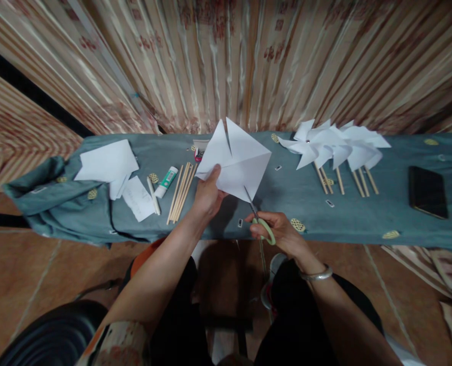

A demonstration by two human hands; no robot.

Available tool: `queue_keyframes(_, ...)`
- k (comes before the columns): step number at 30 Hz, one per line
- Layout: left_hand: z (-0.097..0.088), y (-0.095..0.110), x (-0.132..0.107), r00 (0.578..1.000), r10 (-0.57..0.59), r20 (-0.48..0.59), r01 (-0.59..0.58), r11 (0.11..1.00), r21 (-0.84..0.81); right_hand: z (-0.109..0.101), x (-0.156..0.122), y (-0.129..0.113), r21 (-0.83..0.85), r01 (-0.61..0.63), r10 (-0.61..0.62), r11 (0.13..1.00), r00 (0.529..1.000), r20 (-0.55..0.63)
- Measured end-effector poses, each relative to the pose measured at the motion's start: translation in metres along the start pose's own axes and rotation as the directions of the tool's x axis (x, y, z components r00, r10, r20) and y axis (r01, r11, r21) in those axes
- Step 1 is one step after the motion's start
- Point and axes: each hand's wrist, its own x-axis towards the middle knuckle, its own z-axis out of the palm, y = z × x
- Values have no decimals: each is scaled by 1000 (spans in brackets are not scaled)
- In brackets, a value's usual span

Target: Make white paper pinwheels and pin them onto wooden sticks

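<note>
My left hand (209, 192) grips a white square paper (244, 161) by its left corner, thumb on top. The paper is turned like a diamond, with crease lines and one slit running in from its top corner. In my right hand (277, 229) is a pair of scissors (264, 230) with light green handles. Their blades lie at the paper's bottom corner, pointing up and left. How far the blades are apart is hard to make out. A silver bangle circles my right wrist.
On the grey-green cloth (363, 218) lie white paper sheets (109, 160), a glue stick (167, 182), a white pen (153, 195) and several wooden sticks (182, 193) to the left. Several paper pinwheels (336, 145) and a black phone (427, 191) lie to the right. A curtain (226, 61) hangs behind.
</note>
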Motion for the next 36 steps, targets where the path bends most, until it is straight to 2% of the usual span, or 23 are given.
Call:
queue_keyframes(14,-1,-7,-2,1000,-26,13,26,999,34,1,1,-1,24,34,-34,999,999,-4)
queue_keyframes(36,4,-8,-7,998,-66,-10,66,997,45,0,3,3,41,40,-38,998,998,-49)
